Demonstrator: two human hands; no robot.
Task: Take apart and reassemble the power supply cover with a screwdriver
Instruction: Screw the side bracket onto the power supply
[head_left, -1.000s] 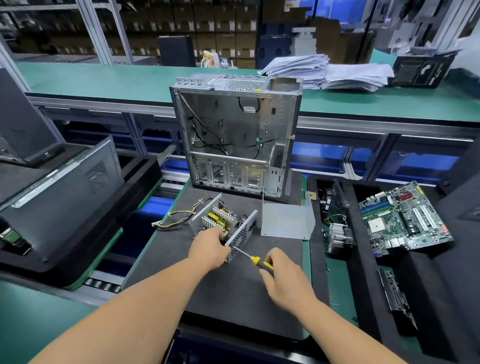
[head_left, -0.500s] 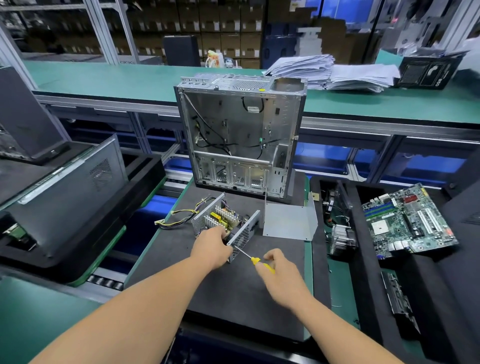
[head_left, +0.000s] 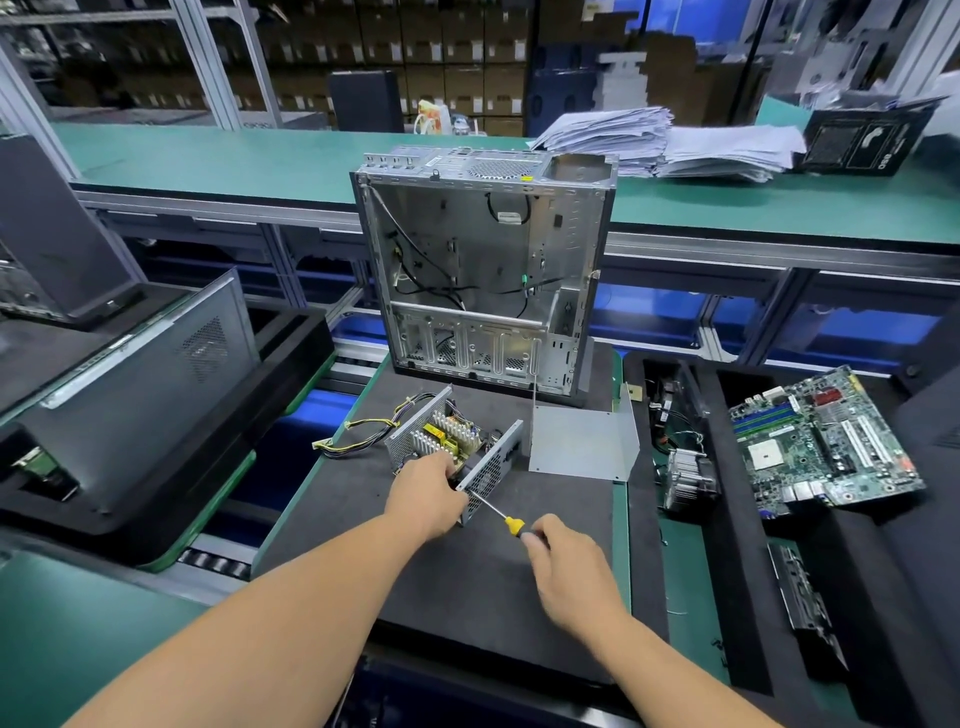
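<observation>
On the dark mat (head_left: 467, 582), steadying the uncovered power supply (head_left: 457, 447) with gripping left hand (head_left: 428, 499), right hand (head_left: 569, 566) clamping screwdriver (head_left: 501, 517), tip hidden.

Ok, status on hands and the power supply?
Left hand steadying power supply. Right hand on screwdriver, tip at its side panel. Cover off, alongside. Nothing blocking.

This is an electronics assembly workshop: long green workbenches (head_left: 208, 156), a roller conveyor (head_left: 218, 564), an opened computer case (head_left: 483, 260), a bare motherboard (head_left: 826, 447) and stacked cartons (head_left: 441, 57) on shelves behind.
</observation>
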